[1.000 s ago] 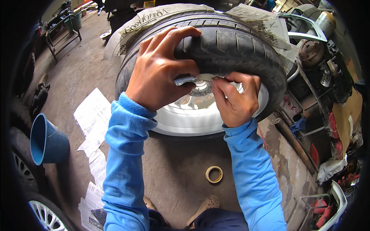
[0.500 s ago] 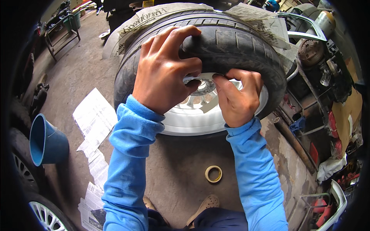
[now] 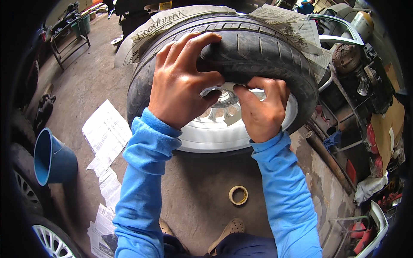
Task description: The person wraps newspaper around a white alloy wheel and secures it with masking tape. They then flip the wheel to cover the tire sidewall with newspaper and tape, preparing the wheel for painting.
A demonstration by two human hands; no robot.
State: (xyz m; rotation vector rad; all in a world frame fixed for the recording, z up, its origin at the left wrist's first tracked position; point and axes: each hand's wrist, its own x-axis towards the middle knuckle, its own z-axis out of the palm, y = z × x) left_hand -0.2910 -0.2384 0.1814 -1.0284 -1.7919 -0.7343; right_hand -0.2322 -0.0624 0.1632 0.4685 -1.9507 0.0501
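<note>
A large black tyre (image 3: 258, 47) on a silver wheel rim (image 3: 215, 139) stands in front of me. My left hand (image 3: 180, 81) is bent over the tyre's near side, its middle finger on the tread. Its thumb and index finger curl toward the rim's upper edge. Beside it my right hand (image 3: 264, 109) is closed, thumb and bent fingers pinched at the same edge. A pale sliver shows between the hands; whether it is tape or rim I cannot tell. The fingertips are partly hidden. On the floor below lies a roll of masking tape (image 3: 232, 189).
Newspaper sheets (image 3: 170, 20) line the tyre's far side, and more paper (image 3: 105, 129) lies on the floor to the left. A blue bucket (image 3: 64, 163) and other wheels (image 3: 53, 241) stand at left. Metal parts and a pipe (image 3: 329, 161) crowd the right.
My right hand has shifted slightly left along the rim's edge, toward my left hand. The left hand has barely moved, and less of the pale sliver shows.
</note>
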